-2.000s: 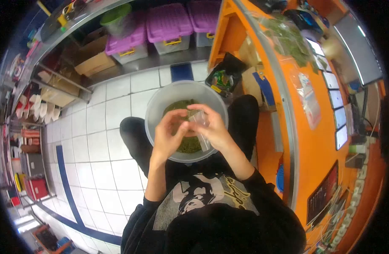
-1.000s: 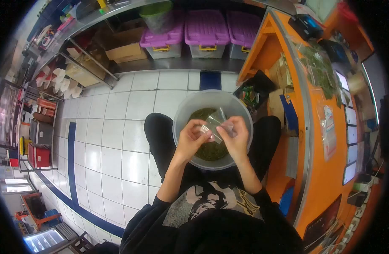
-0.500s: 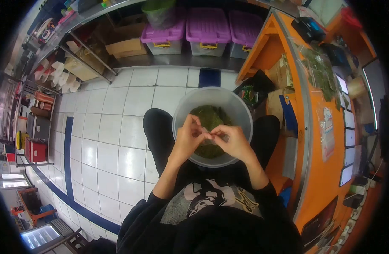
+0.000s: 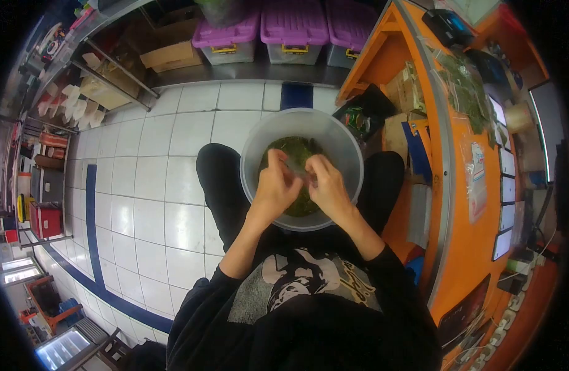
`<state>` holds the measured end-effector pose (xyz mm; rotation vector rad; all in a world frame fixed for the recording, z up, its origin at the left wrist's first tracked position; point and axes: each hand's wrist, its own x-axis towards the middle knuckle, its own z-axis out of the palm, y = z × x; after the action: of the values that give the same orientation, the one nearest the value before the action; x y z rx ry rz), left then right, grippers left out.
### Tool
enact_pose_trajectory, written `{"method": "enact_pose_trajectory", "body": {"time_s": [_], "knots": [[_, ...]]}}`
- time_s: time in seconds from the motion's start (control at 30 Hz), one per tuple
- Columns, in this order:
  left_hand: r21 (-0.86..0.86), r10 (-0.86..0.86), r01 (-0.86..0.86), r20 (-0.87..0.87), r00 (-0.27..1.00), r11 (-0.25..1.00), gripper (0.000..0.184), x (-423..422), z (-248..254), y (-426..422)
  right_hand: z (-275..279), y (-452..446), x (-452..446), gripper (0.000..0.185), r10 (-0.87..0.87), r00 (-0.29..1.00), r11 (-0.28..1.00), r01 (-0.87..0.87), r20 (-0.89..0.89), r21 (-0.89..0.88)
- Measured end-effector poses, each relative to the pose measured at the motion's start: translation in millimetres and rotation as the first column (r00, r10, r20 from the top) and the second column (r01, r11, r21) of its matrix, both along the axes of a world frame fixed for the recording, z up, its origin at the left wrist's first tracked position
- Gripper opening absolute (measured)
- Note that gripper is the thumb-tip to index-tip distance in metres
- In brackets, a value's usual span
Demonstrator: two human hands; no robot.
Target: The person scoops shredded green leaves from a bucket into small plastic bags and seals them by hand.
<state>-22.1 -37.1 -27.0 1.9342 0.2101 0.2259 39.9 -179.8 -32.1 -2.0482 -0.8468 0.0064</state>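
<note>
A translucent white plastic bucket stands between my knees, with green leafy material covering its bottom. Over the bucket's left half is my left hand, its fingers curled and the thumb pointing right. My right hand faces it from the other side, fingers bent inward and closed together. A small, pale, see-through bit seems to lie between the fingertips, too faint to name. Both hands are above the leaves, inside the outline of the rim.
An orange workbench runs along the right, carrying a flat bag of green leaves and several tablets or phones. Purple-lidded storage boxes and a cardboard box sit on the low steel shelf ahead. A black crate stands beside the bucket.
My hands have drawn slightly apart from a fingertip pinch and sit lower over the leaves. The whole view has shifted a little, so the bucket appears higher and further left.
</note>
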Motion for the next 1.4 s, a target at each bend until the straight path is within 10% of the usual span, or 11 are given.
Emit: {"method": "enact_pose_trajectory", "body": {"time_s": [0.2, 0.3, 0.4, 0.53, 0.63, 0.7, 0.77, 0.8, 0.87, 0.97, 1.4], "knots": [[0.24, 0.178, -0.161, -0.051, 0.983, 0.957, 0.047, 10, 11, 7, 4, 2, 5, 0.01, 0.036, 0.989, 0.999, -0.032, 0.143, -0.028], [-0.024, -0.038, 0.038, 0.022, 0.999, 0.999, 0.056, 15, 24, 12, 7, 2, 25, 0.017, 0.049, 0.997, 0.998, -0.051, 0.067, 0.041], [0.474, -0.232, 0.087, 0.256, 0.938, 0.876, 0.075, 18, 35, 10, 17, -5, 46, 0.018, 0.103, 0.986, 0.991, -0.113, -0.133, -0.074], [0.584, -0.363, 0.199, 0.178, 0.915, 0.787, 0.062, 29, 16, 22, 15, 0, 60, 0.016, 0.19, 0.975, 0.975, -0.202, -0.115, -0.098], [0.486, -0.292, 0.172, 0.182, 0.939, 0.857, 0.049, 30, 11, 28, 9, 8, 79, 0.016, 0.214, 0.977, 0.972, -0.212, -0.01, 0.105], [0.374, -0.076, -0.051, 0.318, 0.945, 0.926, 0.041, 32, -1, 37, -3, 4, 98, 0.017, 0.113, 0.964, 0.992, -0.096, -0.242, 0.083], [0.274, 0.011, -0.097, 0.299, 0.954, 0.957, 0.036, 27, 1, 46, -28, 5, 111, 0.018, -0.128, 0.963, 0.865, -0.009, -0.238, -0.501], [0.175, 0.089, -0.14, 0.27, 0.959, 0.975, 0.03, 25, 4, 50, -49, 8, 114, 0.018, -0.132, 0.963, 0.865, -0.004, -0.237, -0.501], [0.037, 0.137, -0.154, 0.298, 0.945, 0.987, 0.027, 19, 2, 57, -76, 19, 112, 0.011, -0.113, 0.961, 0.457, -0.176, -0.253, -0.872], [-0.189, 0.206, -0.152, 0.315, 0.927, 0.97, 0.017, 10, -4, 61, -88, 26, 112, 0.013, -0.136, 0.967, 0.351, -0.158, -0.217, -0.923], [-0.576, 0.225, 0.014, 0.342, 0.913, 0.817, 0.026, -18, -3, 79, -109, 21, 116, 0.031, -0.215, 0.928, 0.454, -0.182, -0.305, -0.872]]}}
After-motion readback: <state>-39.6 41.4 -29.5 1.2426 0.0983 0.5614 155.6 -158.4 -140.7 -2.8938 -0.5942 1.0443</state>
